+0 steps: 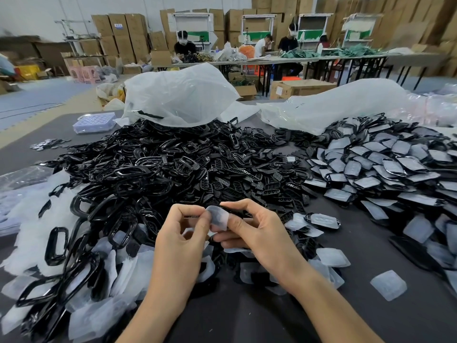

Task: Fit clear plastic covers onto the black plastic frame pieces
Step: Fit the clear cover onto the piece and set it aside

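Clear plastic cover [218, 217] pinched by left hand [184, 235], right hand [256, 233] gripping it against black frame piece [234, 211], heap of black frames [158, 164] beyond, covered pieces [385, 164] piled far right

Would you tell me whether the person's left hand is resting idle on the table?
No, the left hand pinches the clear cover together with the right hand.
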The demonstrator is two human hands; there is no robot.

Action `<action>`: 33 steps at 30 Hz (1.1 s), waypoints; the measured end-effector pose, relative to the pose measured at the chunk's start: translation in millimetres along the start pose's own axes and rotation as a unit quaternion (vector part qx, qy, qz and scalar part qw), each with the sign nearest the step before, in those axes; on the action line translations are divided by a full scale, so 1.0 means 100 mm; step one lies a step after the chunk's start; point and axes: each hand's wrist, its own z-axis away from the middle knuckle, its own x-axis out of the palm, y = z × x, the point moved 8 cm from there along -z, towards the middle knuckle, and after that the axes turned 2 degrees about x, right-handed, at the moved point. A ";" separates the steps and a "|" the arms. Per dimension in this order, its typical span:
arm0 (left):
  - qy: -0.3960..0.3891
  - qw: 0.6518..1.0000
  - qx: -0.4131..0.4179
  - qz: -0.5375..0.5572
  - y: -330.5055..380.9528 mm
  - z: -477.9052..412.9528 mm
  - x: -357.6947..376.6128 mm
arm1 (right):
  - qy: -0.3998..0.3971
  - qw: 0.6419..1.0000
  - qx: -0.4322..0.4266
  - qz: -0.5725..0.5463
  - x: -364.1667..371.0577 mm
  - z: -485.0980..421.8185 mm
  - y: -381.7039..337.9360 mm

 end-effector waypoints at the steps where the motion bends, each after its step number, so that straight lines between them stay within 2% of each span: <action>1: -0.002 1.000 0.000 0.006 0.00 0.00 0.00 | -0.003 1.000 0.000 -0.005 0.01 0.00 0.00; 7: -0.027 0.998 -0.018 0.052 -0.05 -0.04 0.03 | -0.024 0.999 0.006 -0.042 0.09 0.02 -0.02; 10: -0.035 0.996 -0.031 0.078 -0.06 -0.04 0.04 | 0.000 0.999 0.005 -0.032 0.07 0.01 0.00; 15: -0.059 0.998 -0.005 0.018 -0.05 -0.02 0.07 | 0.051 0.999 0.008 -0.019 -0.06 0.00 0.05; 20: -0.084 0.996 -0.016 0.018 -0.04 -0.04 0.08 | 0.045 0.999 0.010 -0.026 -0.07 -0.01 0.05; 24: -0.072 0.997 -0.008 0.020 -0.03 -0.03 0.08 | 0.035 0.999 -0.007 -0.005 -0.03 -0.01 0.02; 29: -0.075 0.992 0.061 -0.083 0.09 0.08 0.16 | 0.065 0.997 -0.039 0.016 -0.04 0.00 0.01; 33: -0.087 0.983 0.093 -0.128 0.12 0.10 0.19 | 0.055 0.996 -0.056 0.052 0.00 0.01 0.00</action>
